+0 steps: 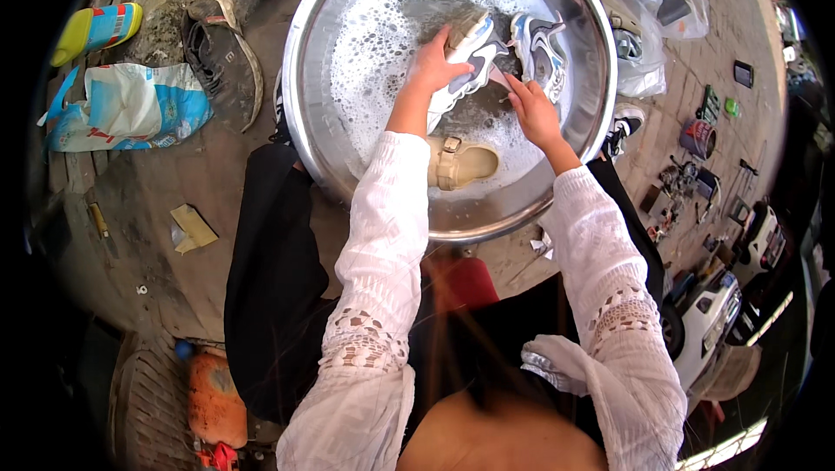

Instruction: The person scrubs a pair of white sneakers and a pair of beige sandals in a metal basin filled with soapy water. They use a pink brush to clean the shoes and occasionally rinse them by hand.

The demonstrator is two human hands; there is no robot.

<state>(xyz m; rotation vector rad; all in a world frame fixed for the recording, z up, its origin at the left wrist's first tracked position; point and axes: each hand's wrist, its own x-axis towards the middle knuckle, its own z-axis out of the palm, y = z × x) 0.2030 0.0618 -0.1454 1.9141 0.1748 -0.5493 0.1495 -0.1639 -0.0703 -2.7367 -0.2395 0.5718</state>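
I look down from far off into a big silver basin (294,80) with soapy water (370,49) in it. My left hand (432,65) grips a white and gray sneaker (470,82), which is over the suds near the middle of the basin. My right hand (532,113) pinches a thin, pale thing (499,78) close to that shoe. It may be a brush handle, but I can't tell.

I think this is shoe washing. To do it well, I should hold the shoe firmly, because wet soap can make it slip. I should use small, soft rubs and get into the grooves on its side. Turning it bit by bit would help me reach each dirty spot.

The other sneaker (541,60) sits to the right, and a tan shoe with a buckle (467,165) is nearer me. I should try not to bump them.
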